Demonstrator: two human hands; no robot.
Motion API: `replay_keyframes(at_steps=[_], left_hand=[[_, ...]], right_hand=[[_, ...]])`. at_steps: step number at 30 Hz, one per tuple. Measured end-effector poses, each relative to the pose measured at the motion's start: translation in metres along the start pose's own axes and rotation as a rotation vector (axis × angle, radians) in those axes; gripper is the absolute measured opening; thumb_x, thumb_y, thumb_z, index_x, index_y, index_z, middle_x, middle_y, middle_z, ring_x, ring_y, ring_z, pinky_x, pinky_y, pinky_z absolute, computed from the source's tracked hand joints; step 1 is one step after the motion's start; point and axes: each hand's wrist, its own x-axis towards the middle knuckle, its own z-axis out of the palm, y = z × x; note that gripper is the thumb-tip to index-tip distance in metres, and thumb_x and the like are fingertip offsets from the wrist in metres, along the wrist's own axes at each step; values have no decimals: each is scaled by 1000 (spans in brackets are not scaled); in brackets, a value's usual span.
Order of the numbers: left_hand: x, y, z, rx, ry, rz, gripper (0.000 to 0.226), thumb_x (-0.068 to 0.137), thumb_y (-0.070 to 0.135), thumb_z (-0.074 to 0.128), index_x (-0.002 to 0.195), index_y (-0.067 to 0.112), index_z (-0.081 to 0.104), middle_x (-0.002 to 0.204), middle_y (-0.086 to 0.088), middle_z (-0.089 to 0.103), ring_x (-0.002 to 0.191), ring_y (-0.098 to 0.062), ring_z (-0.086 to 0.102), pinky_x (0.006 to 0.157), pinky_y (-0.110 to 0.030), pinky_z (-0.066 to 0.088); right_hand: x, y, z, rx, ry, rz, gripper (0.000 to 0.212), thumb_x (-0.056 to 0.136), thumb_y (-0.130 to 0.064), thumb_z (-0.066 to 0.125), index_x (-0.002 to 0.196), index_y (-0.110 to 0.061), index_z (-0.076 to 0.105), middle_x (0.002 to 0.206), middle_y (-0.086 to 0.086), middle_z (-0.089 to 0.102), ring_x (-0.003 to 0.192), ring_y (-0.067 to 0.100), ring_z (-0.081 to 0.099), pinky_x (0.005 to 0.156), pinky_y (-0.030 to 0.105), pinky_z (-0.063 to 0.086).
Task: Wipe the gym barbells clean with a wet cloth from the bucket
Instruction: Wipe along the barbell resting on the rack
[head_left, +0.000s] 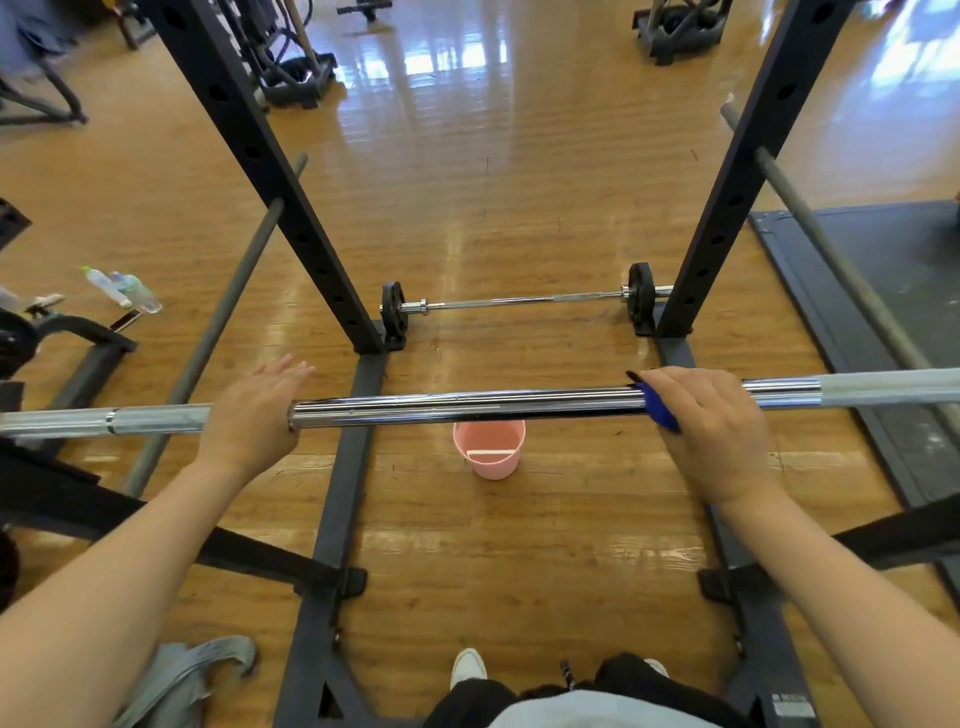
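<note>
Room: a gym with a glossy wooden floor (509, 156); the black uprights of a squat rack (291, 208) stand at eleven and one o'clock.
Left hand (254, 415): at nine o'clock on the racked bar, fingers straight and spread over it, gripping nothing; whether the palm touches the steel I cannot tell.
Barbell (467, 408): lies across the middle from nine to three o'clock, chrome and shiny.
Bucket (490, 449): pink, on the floor just below the bar's centre, at six o'clock from it.
Second barbell (519, 300): small, on the floor at twelve o'clock, probably not wiped yet.
Right hand (711, 421): at three o'clock, fingers curled over the bar, pressing a blue cloth (661, 410) around it.
Doing it well: keep the cloth wrapped snugly, slide in long strokes, let the left hand steady the bar against rolling, and re-wet at the bucket.
</note>
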Motion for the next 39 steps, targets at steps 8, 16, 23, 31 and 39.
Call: replay_keyframes(at_steps=[8, 16, 23, 31, 39], left_hand=[[1, 0, 3, 5, 30, 2, 55, 64, -11, 70, 118, -2, 62, 115, -19, 65, 115, -35, 58, 102, -47, 39], [-1, 1, 0, 10, 68, 23, 55, 60, -12, 72, 114, -4, 63, 112, -20, 67, 110, -36, 61, 98, -50, 42], [-3, -1, 4, -42, 156, 50, 47, 67, -9, 71, 113, -4, 64, 109, -20, 68, 107, -36, 63, 96, -49, 44], [-1, -7, 12, -91, 192, 98, 51, 64, -11, 70, 113, -3, 65, 113, -19, 67, 109, -34, 62, 96, -46, 44], [-7, -9, 21, 6, 311, 114, 40, 84, -1, 45, 123, -3, 56, 124, -22, 60, 120, -38, 53, 112, -51, 17]], right_hand=[[-13, -4, -2, -1, 34, 265, 40, 78, 0, 65, 117, 3, 58, 110, 19, 61, 105, 35, 54, 97, 46, 41], [20, -121, 41, 130, -97, 74, 52, 78, 3, 57, 130, -3, 52, 123, 14, 58, 117, 30, 47, 106, 43, 33], [7, -77, 27, 88, -40, 68, 42, 86, -6, 42, 124, -2, 59, 120, 14, 62, 113, 30, 53, 99, 44, 42], [21, -129, 58, 83, 115, 116, 35, 86, -3, 46, 117, -1, 63, 113, 14, 65, 110, 27, 53, 96, 48, 44], [23, -132, 67, 30, 68, 32, 33, 88, -6, 50, 120, -2, 61, 116, 14, 63, 107, 32, 58, 98, 43, 43]])
